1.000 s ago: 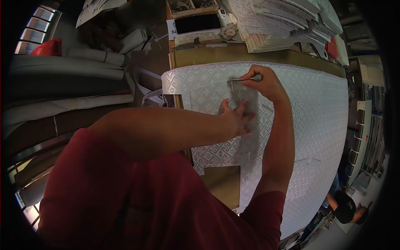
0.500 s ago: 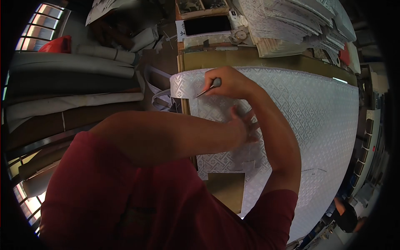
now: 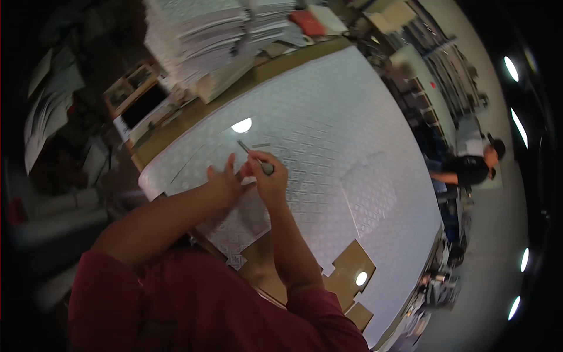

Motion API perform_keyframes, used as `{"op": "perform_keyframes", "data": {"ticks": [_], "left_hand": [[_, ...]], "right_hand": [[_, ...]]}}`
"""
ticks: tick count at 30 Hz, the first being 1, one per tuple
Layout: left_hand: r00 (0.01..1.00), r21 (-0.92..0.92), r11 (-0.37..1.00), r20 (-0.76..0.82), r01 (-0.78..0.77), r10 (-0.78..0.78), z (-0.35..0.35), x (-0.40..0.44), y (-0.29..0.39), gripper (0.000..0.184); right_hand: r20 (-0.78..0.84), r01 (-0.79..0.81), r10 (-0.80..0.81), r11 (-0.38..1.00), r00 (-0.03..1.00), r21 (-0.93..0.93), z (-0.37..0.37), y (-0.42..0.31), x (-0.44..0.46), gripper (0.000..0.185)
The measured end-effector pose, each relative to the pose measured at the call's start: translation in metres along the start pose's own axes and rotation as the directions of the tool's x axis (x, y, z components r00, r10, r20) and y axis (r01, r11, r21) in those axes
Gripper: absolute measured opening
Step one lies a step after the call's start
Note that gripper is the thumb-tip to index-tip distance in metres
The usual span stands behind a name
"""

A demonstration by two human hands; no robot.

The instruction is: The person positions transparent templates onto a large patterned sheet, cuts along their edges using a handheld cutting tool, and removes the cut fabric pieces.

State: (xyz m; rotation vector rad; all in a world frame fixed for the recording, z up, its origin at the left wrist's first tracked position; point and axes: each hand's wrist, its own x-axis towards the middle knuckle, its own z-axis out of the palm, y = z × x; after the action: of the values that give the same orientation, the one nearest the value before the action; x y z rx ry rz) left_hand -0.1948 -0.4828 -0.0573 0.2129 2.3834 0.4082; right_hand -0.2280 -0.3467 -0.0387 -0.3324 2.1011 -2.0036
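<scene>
My right hand (image 3: 271, 183) is closed around an awl (image 3: 268, 168) with a bulbous grey handle. Its thin metal shaft slants up and left over a pale sheet (image 3: 311, 111) with a silvery geometric pattern. Just left of it, my left hand (image 3: 226, 183) lies on the sheet with its fingers spread. Dark lines run across the sheet beside and beyond both hands. Whether the awl's tip touches the sheet, I cannot tell. Below my right forearm, cut-outs in the sheet show a brown board (image 3: 352, 264).
A tall stack of pale sheets (image 3: 199, 41) stands at the table's far edge, near a red item (image 3: 307, 23). A wooden compartment box (image 3: 132, 88) and a black flat object (image 3: 145, 107) lie left of it. Another person (image 3: 472, 170) in a black cap stands beyond the right edge.
The head view has turned right, bringing the other person fully into sight. Both hands have shifted along the sheet and drawn closer together. The awl stays in my right hand.
</scene>
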Motion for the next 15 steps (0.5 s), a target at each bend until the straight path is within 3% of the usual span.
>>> {"op": "perform_keyframes", "data": {"ticks": [1, 2, 4, 5, 7, 10, 12, 13, 15], "left_hand": [[0.999, -0.023, 1.0, -0.05, 0.005, -0.007, -0.018, -0.028, 0.009, 0.053], [0.996, 0.059, 0.996, -0.052, -0.066, 0.069, -0.013, -0.024, 0.006, 0.052], [0.982, 0.18, 0.97, -0.054, -0.167, 0.179, -0.011, -0.022, 0.002, 0.051], [0.982, 0.194, 0.965, -0.03, -0.178, 0.187, -0.014, -0.026, 0.002, 0.052], [0.977, 0.231, 0.951, -0.009, -0.207, 0.215, -0.019, -0.031, 0.0, 0.054], [0.965, 0.255, 0.932, 0.024, -0.257, 0.26, -0.026, -0.035, 0.001, 0.069], [0.96, 0.281, 0.918, 0.092, -0.279, 0.263, -0.033, -0.039, 0.001, 0.092], [0.958, 0.291, 0.913, 0.09, -0.286, 0.272, -0.031, -0.036, -0.003, 0.092], [0.946, 0.335, 0.886, 0.068, -0.321, 0.317, -0.027, -0.03, -0.008, 0.118]], "right_hand": [[-0.084, -0.053, 0.06, 0.995, 0.995, 0.084, -0.019, 0.014, -0.014, 0.019], [-0.162, -0.009, 0.021, 0.997, 0.987, 0.075, -0.035, 0.012, -0.033, 0.019], [-0.262, -0.043, 0.102, 0.974, 0.96, 0.223, -0.048, 0.006, -0.067, 0.023], [-0.304, -0.007, 0.075, 0.976, 0.95, 0.219, -0.051, 0.001, -0.082, 0.023], [-0.409, -0.088, 0.19, 0.963, 0.893, 0.254, -0.056, -0.007, -0.113, 0.023], [-0.471, -0.097, 0.18, 0.976, 0.864, 0.195, -0.06, 0.008, -0.153, 0.022], [-0.514, -0.089, 0.158, 0.984, 0.843, 0.156, -0.054, 0.018, -0.175, 0.022], [-0.537, -0.097, 0.146, 0.988, 0.831, 0.118, -0.05, 0.022, -0.183, 0.021], [-0.577, -0.123, 0.147, 0.989, 0.804, 0.08, -0.038, 0.029, -0.196, 0.02]]}}
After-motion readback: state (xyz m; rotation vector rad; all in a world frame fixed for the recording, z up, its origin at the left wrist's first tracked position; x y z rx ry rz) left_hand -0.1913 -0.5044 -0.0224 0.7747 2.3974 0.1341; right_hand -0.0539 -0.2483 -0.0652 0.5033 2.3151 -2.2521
